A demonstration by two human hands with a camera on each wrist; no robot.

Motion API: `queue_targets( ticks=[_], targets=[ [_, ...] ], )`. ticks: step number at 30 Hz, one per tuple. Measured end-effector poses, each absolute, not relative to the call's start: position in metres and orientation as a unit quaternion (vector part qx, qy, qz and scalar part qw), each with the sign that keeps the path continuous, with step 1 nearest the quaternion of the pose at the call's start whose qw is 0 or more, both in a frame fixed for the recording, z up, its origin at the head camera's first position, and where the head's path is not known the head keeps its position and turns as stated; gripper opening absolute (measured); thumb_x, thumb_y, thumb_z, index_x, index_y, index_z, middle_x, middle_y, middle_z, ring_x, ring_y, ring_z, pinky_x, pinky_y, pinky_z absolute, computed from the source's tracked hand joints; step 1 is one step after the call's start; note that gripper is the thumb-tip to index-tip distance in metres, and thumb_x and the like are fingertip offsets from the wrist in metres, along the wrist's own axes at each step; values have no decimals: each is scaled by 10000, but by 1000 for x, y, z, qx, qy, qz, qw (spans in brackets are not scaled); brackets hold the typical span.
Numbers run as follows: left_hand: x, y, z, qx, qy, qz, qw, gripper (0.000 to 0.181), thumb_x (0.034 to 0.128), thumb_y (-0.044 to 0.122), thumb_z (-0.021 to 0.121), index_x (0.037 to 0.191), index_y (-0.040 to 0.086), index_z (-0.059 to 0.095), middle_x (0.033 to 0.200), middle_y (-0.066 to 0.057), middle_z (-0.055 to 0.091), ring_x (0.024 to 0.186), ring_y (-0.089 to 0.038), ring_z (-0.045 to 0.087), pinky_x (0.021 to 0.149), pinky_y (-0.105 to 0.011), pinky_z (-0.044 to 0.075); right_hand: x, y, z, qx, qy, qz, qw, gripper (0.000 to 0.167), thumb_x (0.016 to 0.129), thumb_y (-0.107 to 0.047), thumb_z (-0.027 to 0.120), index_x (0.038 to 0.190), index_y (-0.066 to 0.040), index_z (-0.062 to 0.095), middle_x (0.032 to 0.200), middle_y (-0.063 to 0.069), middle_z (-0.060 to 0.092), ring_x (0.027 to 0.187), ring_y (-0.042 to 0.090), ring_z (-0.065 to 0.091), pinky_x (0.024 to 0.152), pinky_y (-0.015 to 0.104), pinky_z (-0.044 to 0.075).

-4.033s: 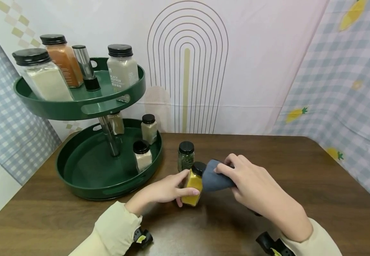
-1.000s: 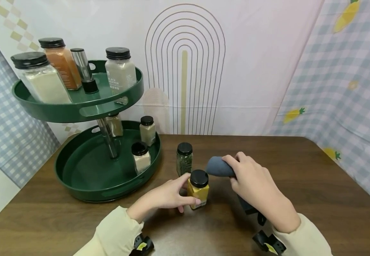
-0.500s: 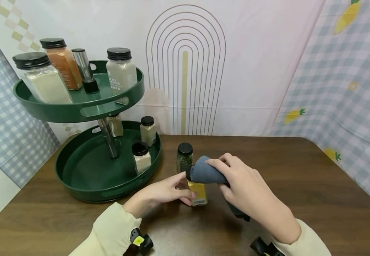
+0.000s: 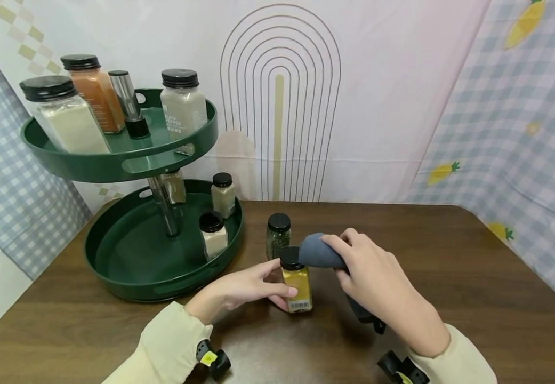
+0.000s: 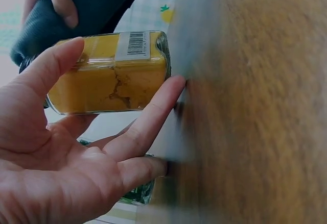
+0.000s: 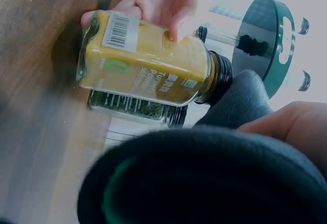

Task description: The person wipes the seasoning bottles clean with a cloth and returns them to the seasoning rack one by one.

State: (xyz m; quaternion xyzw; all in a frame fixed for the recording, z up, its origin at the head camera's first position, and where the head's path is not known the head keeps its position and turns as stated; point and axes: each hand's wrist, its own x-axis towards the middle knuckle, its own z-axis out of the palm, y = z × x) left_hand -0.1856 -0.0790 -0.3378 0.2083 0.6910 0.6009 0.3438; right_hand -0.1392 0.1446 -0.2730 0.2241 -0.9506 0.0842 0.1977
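Observation:
My left hand (image 4: 239,290) holds a square glass jar of yellow turmeric powder (image 4: 297,288) between thumb and fingers, near the table. The jar has a black lid (image 6: 221,78), and a barcode label (image 5: 135,45) shows low on one side. My right hand (image 4: 378,277) grips a folded blue-grey cloth (image 4: 320,250), its end against the right side of the lid. In the right wrist view the cloth (image 6: 237,99) meets the lid, and a near fold fills the bottom. Just behind the turmeric stands a jar of green herbs (image 4: 278,234) with a black lid.
On the left stands a two-tier green round rack (image 4: 133,290). Its upper tray (image 4: 95,166) bears several items, including a jar marked black pepper (image 4: 183,109) and a steel grinder (image 4: 128,104). Small jars, such as a pale one (image 4: 214,237), stand in the lower tray. Brown wooden table (image 4: 440,266).
The cloth, apart from the jar a second ago, covered its lid half a second ago; it now lies at the lid's right side. The jar has turned in my left hand, showing its barcode.

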Motion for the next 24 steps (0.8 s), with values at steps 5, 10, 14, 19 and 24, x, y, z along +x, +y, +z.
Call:
queue_targets(
  ticks=[5, 10, 14, 19, 24],
  targets=[
    [-186, -78, -339, 214, 696, 596, 338, 585, 901, 162, 607, 1408, 99, 322, 1206, -172, 566, 925, -248, 653, 869, -373, 514, -138, 147, -269, 221, -941, 94, 240, 536, 693, 3, 695, 1193, -167, 602, 999, 76, 573, 860, 240, 572, 505, 368, 468],
    [-187, -79, -341, 236, 683, 600, 345, 543, 918, 99, 563, 1406, 77, 325, 1237, -200, 542, 959, -234, 630, 855, -397, 521, -134, 140, -271, 337, -893, 116, 273, 608, 655, 20, 700, 1206, -216, 602, 1051, 46, 562, 867, 190, 588, 577, 333, 504],
    [-187, -79, -341, 241, 679, 600, 347, 526, 922, 68, 547, 1400, 54, 328, 1268, -204, 518, 1003, -215, 598, 848, -400, 524, -134, 134, -276, 357, -894, 100, 251, 623, 649, 18, 697, 1202, -256, 612, 1062, 33, 549, 858, 162, 575, 552, 279, 477],
    [-187, -79, -341, 235, 690, 592, 343, 556, 914, 73, 536, 1419, 86, 303, 1220, -213, 557, 1001, -217, 607, 837, -394, 530, -139, 137, -278, 319, -915, 85, 231, 609, 664, 22, 707, 1190, -271, 621, 1054, 43, 554, 877, 180, 565, 532, 276, 454],
    [-186, -78, -341, 229, 699, 588, 338, 536, 908, 121, 579, 1388, 86, 344, 1189, -186, 573, 966, -216, 623, 822, -397, 535, -143, 143, -278, 294, -926, 84, 220, 557, 699, 20, 681, 1183, -249, 623, 1032, 39, 558, 895, 193, 560, 518, 275, 438]
  ],
)
